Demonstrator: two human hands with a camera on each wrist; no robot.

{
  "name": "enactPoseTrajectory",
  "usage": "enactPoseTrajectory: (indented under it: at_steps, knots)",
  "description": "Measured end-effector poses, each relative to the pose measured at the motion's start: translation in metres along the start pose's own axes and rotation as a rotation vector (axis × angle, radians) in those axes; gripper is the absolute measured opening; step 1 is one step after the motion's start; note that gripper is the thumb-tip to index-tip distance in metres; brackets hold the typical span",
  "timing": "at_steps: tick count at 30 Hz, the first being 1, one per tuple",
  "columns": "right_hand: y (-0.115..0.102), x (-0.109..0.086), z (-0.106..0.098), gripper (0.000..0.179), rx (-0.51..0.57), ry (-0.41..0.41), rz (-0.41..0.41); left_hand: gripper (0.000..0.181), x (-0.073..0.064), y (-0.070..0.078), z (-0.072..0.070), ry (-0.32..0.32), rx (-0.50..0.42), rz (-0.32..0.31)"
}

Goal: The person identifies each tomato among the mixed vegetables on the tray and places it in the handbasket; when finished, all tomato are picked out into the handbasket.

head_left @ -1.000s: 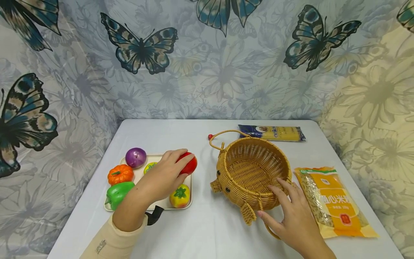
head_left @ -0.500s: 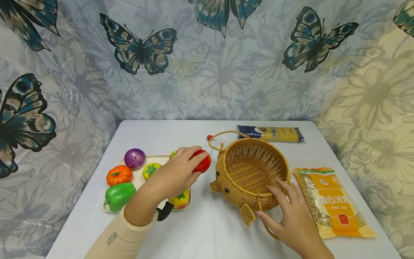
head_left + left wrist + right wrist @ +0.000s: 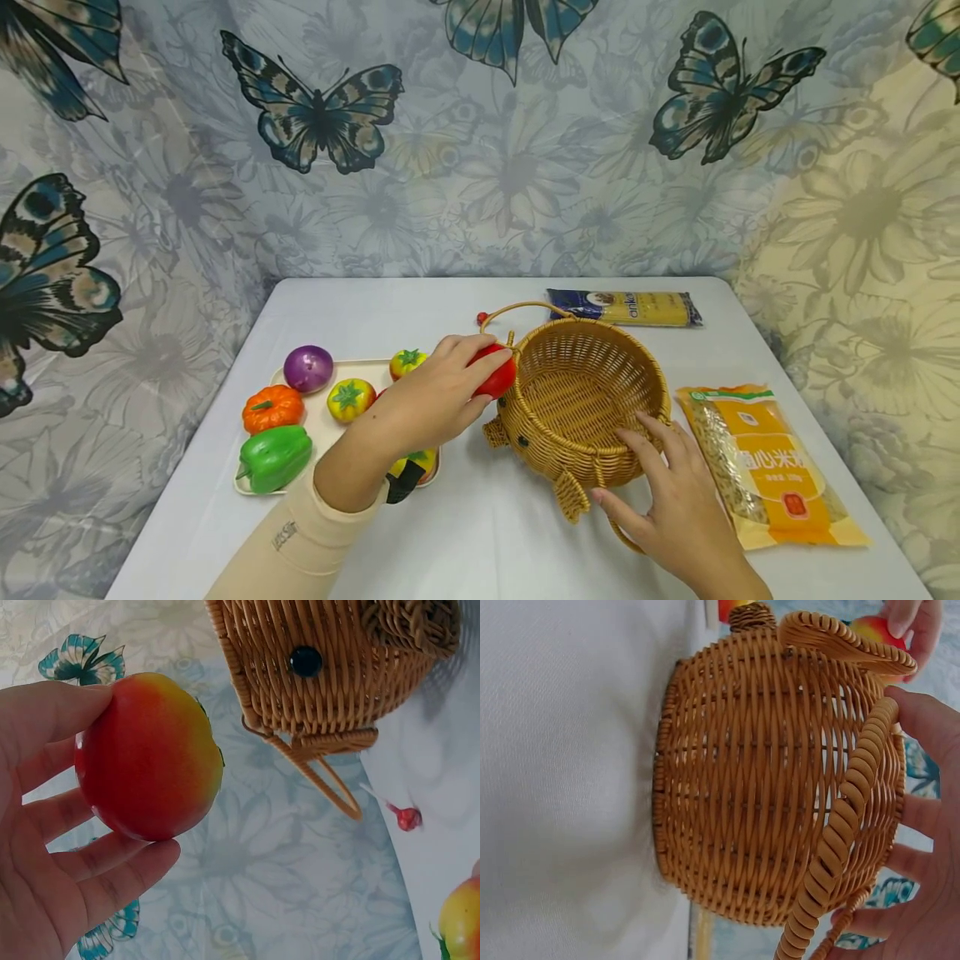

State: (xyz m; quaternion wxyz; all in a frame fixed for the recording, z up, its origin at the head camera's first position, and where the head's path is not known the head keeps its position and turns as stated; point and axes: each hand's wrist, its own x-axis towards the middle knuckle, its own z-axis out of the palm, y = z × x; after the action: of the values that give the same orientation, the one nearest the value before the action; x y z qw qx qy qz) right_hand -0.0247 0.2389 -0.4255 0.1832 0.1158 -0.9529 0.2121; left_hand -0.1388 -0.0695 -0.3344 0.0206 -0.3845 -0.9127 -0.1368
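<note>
Red and yellow, the round fruit (image 3: pixel 497 373) is in the grip of the left hand (image 3: pixel 446 387), which curls around it near the woven basket (image 3: pixel 551 454) on the white desk (image 3: pixel 465 533). The right hand (image 3: pixel 678 504) holds the basket's other side.

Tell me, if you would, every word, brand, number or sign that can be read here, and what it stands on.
"anko", on the blue-and-yellow pasta packet; its ending is unclear.
"心米", on the orange grain bag, with unclear characters on either side.
Too small to read: the bag's other print, including its red emblem.
Too blurred to read: the dark print on the beige sleeve.
</note>
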Motion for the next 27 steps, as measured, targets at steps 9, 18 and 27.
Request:
enactPoseTrajectory:
  at_steps: [9,18,27]
  knots:
    - [0.001,0.000,0.001,0.074,-0.004,0.012,-0.010,0.057,0.015,0.014,0.000,-0.017,0.006,0.054]
    - [-0.001,0.001,0.001,0.075,-0.018,0.023,-0.007,0.053,0.032,0.025,0.005,0.000,0.023,0.148]
    - [-0.001,0.000,0.001,0.075,-0.018,0.009,0.014,0.051,0.048,0.035,0.016,-0.010,0.044,0.204]
